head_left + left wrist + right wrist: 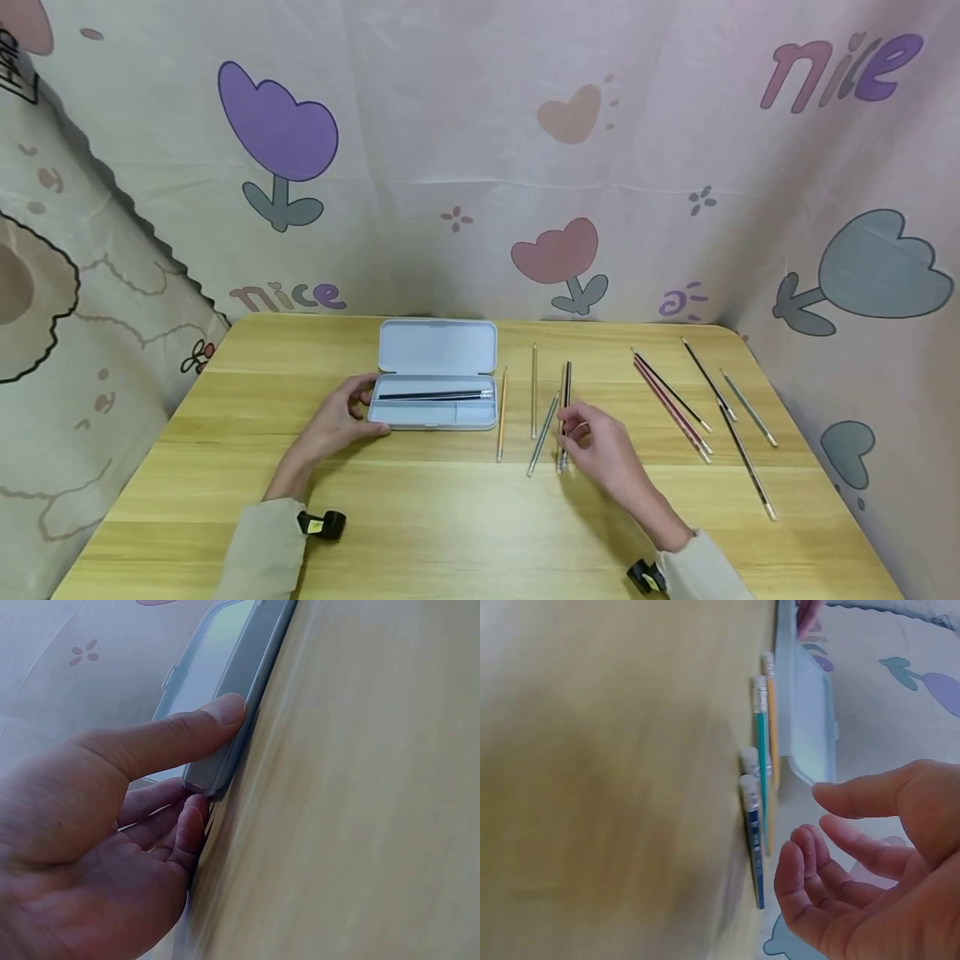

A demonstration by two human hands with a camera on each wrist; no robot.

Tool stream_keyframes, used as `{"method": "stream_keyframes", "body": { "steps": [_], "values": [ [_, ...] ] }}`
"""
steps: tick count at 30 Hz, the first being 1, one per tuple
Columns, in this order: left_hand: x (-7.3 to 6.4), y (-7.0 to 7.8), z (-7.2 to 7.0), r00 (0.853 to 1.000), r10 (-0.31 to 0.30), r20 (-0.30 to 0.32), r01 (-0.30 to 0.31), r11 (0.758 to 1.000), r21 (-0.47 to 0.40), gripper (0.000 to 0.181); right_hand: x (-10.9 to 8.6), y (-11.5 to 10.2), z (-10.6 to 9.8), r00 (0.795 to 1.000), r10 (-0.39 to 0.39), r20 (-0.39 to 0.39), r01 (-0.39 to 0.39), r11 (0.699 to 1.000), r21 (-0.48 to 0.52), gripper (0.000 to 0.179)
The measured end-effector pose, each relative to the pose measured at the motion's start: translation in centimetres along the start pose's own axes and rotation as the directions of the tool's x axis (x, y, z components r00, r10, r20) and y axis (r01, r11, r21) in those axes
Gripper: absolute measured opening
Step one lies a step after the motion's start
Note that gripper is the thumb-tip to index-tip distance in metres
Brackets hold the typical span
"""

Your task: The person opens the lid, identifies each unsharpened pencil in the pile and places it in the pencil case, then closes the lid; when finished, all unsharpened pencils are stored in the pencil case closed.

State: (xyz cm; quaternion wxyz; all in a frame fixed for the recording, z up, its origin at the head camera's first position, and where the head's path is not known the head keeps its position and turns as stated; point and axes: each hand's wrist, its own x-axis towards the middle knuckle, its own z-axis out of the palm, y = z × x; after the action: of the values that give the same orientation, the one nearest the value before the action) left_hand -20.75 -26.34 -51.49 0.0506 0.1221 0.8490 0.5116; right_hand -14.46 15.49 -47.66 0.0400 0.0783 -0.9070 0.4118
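Note:
A pale blue pencil case [431, 427] lies with its lid [437, 346] raised at the back. Several dark pencils [427, 396] rest inside its long compartment. My left hand [337, 421] grips the case's left end, thumb along the front wall and fingers bent round the end, as the left wrist view shows. Over a group of dark pencils [567, 383] on the table, my right hand [600, 446] hovers with loosely bent fingers. In the right wrist view its thumb and fingers are apart with nothing between them, beside a dark blue pencil [754, 847] with a white eraser.
Between case and right hand lie an orange pencil [502, 417], a gold pencil [534, 392] and a green pencil [542, 437]. Farther right are red pencils [670, 404], several black pencils [750, 467] and a grey-green pencil [750, 408]. A patterned cloth [420, 250] hangs behind the table [450, 525].

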Motion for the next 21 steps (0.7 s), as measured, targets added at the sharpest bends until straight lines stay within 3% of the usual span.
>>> {"method": "stream_keyframes", "body": {
  "steps": [6, 11, 21],
  "values": [
    [0.0, 0.2, -0.5, 1.000, -0.004, -0.022, 0.004, 1.000, 0.010, 0.089, -0.2, 0.6, 0.4, 0.998, 0.015, 0.056, -0.012, 0.998, -0.062, 0.034],
    [0.1, 0.1, -0.3, 1.000, -0.014, -0.004, 0.014, 1.000, 0.001, 0.091, -0.4, 1.3, -0.1, 0.997, 0.031, 0.073, -0.023, 0.994, -0.103, 0.030],
    [0.3, 0.1, 0.1, 1.000, -0.022, 0.003, 0.022, 1.000, 0.014, 0.091, -1.1, 3.0, -2.0, 0.995, 0.100, 0.015, -0.095, 0.972, -0.217, 0.033]
  ]
}}
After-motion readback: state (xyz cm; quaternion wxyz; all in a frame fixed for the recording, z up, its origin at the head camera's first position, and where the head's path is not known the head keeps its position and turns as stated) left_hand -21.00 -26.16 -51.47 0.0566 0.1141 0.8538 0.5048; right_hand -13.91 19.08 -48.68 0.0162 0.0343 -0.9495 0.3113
